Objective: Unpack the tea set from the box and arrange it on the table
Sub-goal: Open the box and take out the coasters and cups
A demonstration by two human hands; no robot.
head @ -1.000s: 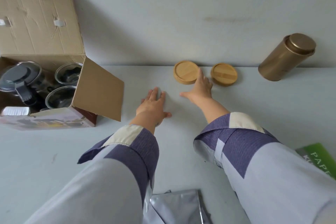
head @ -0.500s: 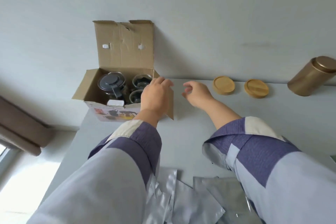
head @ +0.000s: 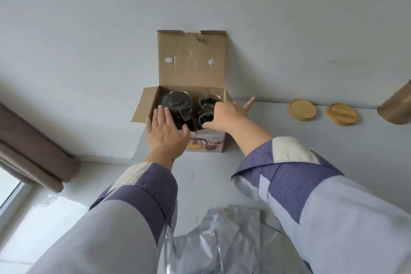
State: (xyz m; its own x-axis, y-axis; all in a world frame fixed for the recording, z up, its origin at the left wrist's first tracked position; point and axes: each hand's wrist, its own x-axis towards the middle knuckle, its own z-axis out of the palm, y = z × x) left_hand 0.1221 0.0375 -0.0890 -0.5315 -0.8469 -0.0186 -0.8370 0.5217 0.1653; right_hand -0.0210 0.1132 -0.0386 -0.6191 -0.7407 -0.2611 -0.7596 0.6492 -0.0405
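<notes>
An open cardboard box (head: 192, 66) stands at the table's back left, against the wall. Inside it sit a glass teapot with a dark lid (head: 175, 101) and two glass cups (head: 209, 101), one behind the other. My left hand (head: 165, 132) is flat with its fingers spread over the box's front left edge, just in front of the teapot. My right hand (head: 226, 115) reaches over the box's right side above the cups, fingers stretched out, holding nothing. Two round wooden coasters (head: 301, 109) (head: 341, 114) lie on the table to the right.
A gold tin canister (head: 397, 109) lies at the right edge of view. Silver foil bags (head: 213, 242) lie on the table close to me. The table's left edge is by the box, with a brown curtain (head: 31, 151) and floor beyond.
Both hands moved left from the coasters to the box. The view swung left, so the box is now central. The right side flap, which stood open a second ago, no longer shows.
</notes>
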